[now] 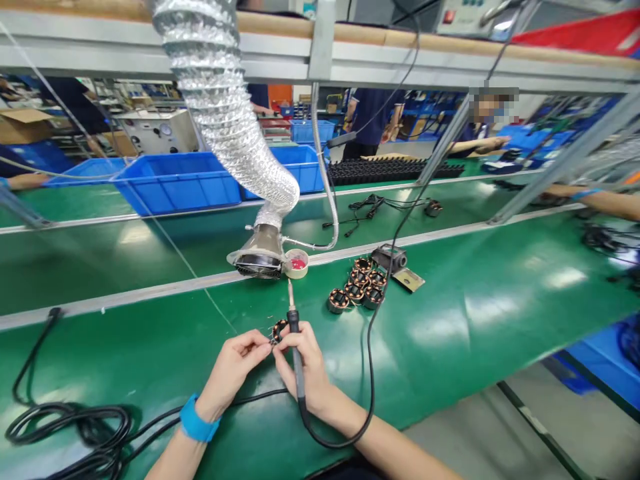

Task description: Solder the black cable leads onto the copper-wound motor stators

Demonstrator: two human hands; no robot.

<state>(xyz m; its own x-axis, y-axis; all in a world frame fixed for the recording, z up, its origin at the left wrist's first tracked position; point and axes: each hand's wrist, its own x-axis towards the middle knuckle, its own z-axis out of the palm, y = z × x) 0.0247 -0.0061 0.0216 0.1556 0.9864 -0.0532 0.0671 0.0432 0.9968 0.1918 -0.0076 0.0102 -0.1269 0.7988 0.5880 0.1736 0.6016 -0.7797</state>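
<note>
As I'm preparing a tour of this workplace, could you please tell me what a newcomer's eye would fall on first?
The shiny silver duct probably draws the eye first, hanging left of centre above the green bench. In the lower middle, the right hand holds a soldering iron, while the left hand pinches at a small copper-wound ring. Large blue bins stand out behind the duct.

You are facing a large rectangular blue plastic bin at eleven o'clock; a brown cardboard box is sitting at your ten.
</note>
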